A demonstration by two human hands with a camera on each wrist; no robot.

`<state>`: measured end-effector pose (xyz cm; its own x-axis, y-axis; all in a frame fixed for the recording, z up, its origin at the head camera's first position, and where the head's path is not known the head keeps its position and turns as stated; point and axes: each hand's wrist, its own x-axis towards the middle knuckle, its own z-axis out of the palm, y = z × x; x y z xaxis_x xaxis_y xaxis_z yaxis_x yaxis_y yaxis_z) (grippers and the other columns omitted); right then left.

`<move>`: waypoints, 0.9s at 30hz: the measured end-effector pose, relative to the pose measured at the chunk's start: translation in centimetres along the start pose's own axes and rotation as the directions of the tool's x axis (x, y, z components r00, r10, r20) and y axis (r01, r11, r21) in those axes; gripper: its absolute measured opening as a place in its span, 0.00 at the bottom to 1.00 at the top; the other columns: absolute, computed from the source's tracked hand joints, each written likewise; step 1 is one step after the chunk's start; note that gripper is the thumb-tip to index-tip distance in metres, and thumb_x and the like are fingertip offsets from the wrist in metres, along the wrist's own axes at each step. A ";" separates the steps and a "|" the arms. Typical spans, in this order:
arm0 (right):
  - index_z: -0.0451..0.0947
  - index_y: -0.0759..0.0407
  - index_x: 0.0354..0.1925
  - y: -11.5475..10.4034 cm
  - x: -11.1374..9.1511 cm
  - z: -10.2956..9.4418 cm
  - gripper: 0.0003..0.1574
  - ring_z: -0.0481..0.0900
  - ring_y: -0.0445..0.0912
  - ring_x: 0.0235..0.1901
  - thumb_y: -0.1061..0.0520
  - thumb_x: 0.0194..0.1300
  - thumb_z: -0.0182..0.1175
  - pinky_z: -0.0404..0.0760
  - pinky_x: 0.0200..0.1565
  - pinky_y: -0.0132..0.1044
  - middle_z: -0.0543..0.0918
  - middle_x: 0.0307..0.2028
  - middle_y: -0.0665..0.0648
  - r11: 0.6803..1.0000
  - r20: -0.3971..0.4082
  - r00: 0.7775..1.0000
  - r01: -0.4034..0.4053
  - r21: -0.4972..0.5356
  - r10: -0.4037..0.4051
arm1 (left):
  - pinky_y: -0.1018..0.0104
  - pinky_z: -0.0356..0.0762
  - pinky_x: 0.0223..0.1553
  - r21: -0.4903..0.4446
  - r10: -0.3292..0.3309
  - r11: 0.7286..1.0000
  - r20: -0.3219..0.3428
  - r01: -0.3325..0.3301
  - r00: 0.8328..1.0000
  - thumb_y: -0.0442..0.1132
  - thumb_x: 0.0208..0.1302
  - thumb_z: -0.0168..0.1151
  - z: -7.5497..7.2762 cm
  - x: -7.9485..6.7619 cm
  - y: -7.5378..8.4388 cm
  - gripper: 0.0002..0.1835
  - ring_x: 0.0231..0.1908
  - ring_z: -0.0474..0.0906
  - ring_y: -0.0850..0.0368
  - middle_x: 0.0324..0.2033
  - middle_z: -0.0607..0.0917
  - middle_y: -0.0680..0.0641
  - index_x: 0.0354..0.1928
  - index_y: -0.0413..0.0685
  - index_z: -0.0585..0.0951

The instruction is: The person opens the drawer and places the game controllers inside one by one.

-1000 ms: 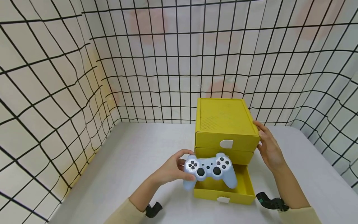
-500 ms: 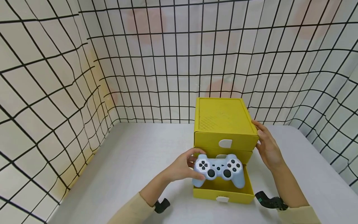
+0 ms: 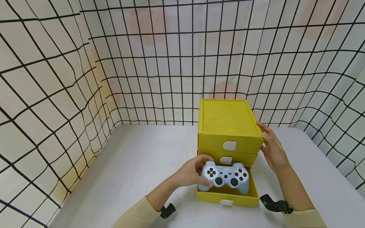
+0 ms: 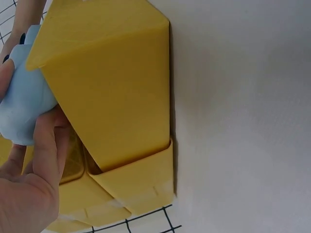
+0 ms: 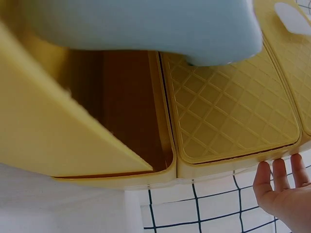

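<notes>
My left hand (image 3: 189, 172) grips the left handle of a light blue game controller (image 3: 226, 172), thumb in front and fingers behind. The controller is over the pulled-out bottom drawer (image 3: 211, 197) of a yellow drawer unit (image 3: 228, 117), its lower ends below the drawer's rim in the head view. In the left wrist view, fingers curl under the controller (image 4: 24, 99) beside the drawer's side wall. My right hand (image 3: 275, 155) rests its fingertips on the unit's right side. In the right wrist view, the controller (image 5: 146, 24) hangs above the drawer's hollow, and the right hand (image 5: 286, 199) touches the unit's edge.
Two upper drawers with white tabs (image 3: 229, 146) are pushed in. The unit stands on a white table (image 3: 142, 152). Walls with a black grid (image 3: 159, 76) surround the table at the back and sides. Black wrist devices (image 3: 275, 204) sit at both sleeves.
My left hand has carried the controller to the right and then down, from in front of the unit into the drawer's opening. The right hand stays against the unit's side.
</notes>
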<state>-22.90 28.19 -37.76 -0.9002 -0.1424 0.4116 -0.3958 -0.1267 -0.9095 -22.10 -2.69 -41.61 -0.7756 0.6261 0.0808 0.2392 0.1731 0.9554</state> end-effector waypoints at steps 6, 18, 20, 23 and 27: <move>0.55 0.49 0.74 0.1 0.0 0.0 0.28 0.61 0.40 0.61 0.52 0.79 0.34 0.63 0.55 0.33 0.59 0.67 0.50 1.000 0.000 1.000 -0.005 0.003 0.005 | 0.68 0.80 0.39 0.002 -0.004 1.000 0.009 0.004 1.000 0.25 0.43 0.77 0.4 0.1 -0.1 0.36 0.33 0.80 0.59 0.37 0.82 0.52 0.56 0.52 0.74; 0.55 0.50 0.73 -0.2 0.0 0.2 0.28 0.61 0.40 0.62 0.53 0.79 0.34 0.63 0.55 0.33 0.59 0.67 0.50 1.000 0.002 1.000 0.001 0.002 -0.001 | 0.70 0.79 0.39 0.092 -0.076 0.993 0.008 0.075 0.997 0.30 0.44 0.79 0.7 0.7 -0.3 0.36 0.36 0.79 0.60 0.40 0.80 0.56 0.57 0.55 0.74; 0.55 0.50 0.74 -0.3 0.0 0.2 0.28 0.61 0.40 0.62 0.53 0.79 0.34 0.63 0.55 0.33 0.58 0.68 0.50 1.000 0.002 1.000 -0.001 0.002 0.001 | 0.70 0.79 0.40 0.107 -0.082 0.991 0.005 0.081 0.997 0.30 0.44 0.79 0.7 0.8 -0.3 0.36 0.36 0.78 0.61 0.40 0.80 0.56 0.57 0.54 0.75; 0.54 0.50 0.74 -0.3 0.0 0.2 0.29 0.60 0.40 0.62 0.52 0.79 0.34 0.63 0.55 0.32 0.56 0.69 0.51 1.000 0.004 1.000 -0.007 -0.003 0.007 | 0.70 0.78 0.40 0.121 -0.095 0.988 -0.003 0.095 0.995 0.31 0.44 0.79 0.8 0.8 -0.4 0.36 0.37 0.77 0.62 0.40 0.79 0.57 0.57 0.54 0.75; 0.54 0.50 0.74 -0.3 -0.1 0.2 0.29 0.60 0.40 0.63 0.52 0.79 0.34 0.63 0.55 0.33 0.56 0.69 0.51 1.000 0.002 1.000 -0.011 -0.008 0.011 | 0.70 0.78 0.39 0.147 -0.102 0.984 -0.011 0.103 0.995 0.32 0.44 0.80 0.9 0.9 -0.4 0.35 0.36 0.76 0.62 0.40 0.79 0.57 0.57 0.54 0.75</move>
<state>-22.71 28.06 -37.52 -0.9041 -0.1458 0.4017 -0.3874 -0.1171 -0.9144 -22.34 -1.49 -42.17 -0.8021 0.5971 -0.0143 0.2418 0.3467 0.9063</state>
